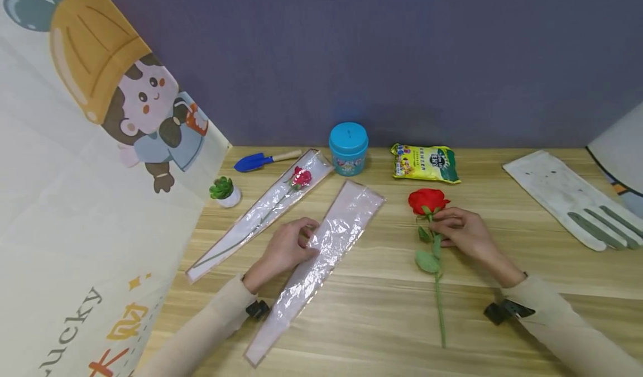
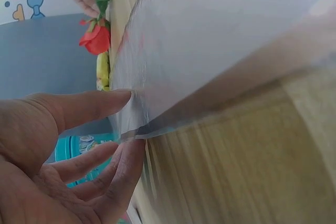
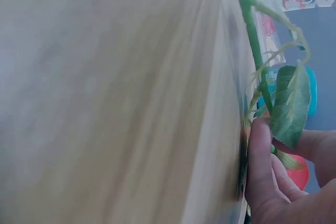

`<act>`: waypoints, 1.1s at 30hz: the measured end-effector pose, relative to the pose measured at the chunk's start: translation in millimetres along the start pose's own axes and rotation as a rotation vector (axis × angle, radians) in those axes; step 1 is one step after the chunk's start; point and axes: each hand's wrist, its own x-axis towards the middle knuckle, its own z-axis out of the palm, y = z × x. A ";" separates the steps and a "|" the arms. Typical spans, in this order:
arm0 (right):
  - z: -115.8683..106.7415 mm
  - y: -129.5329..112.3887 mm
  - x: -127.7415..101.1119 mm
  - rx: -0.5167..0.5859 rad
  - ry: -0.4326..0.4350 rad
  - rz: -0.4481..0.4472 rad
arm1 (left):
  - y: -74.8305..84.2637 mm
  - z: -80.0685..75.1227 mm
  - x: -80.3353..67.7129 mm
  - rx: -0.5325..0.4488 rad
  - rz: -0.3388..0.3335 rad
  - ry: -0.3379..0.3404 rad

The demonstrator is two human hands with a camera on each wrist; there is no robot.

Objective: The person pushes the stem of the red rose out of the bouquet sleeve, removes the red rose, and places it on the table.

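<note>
My right hand [image 1: 464, 233] pinches the green stem of a red artificial rose [image 1: 428, 201] just below its bloom. The stem points down toward the table's near side, and in the right wrist view a leaf [image 3: 291, 106] hangs by the fingertips. With thumb above and fingers beneath, my left hand [image 1: 288, 249] holds the edge of a shiny flower sleeve [image 1: 326, 243], a long tapered pack with a pinkish border. To its left lies a second sleeve [image 1: 236, 226] with a smaller red rose [image 1: 301, 177] inside.
Along the back stand or lie a blue trowel [image 1: 253, 162], a blue lidded tub [image 1: 349, 149] and a yellow-green packet [image 1: 424, 163]. A small potted succulent [image 1: 225, 191] stands far left. White work gloves [image 1: 567, 198] lie at the right. Walls border the table behind and on the left.
</note>
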 end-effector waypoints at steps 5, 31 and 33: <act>4.4 -2.1 1.8 0.010 -0.005 0.006 | 0.2 -0.1 0.8 -0.018 -0.004 -0.003; 2.3 -69.7 -5.1 -0.068 0.045 -0.209 | -21.9 -43.2 -1.4 -0.272 0.034 0.052; 13.6 -81.7 -2.9 -0.072 0.002 -0.228 | -26.8 -52.2 -1.0 -0.287 0.023 0.080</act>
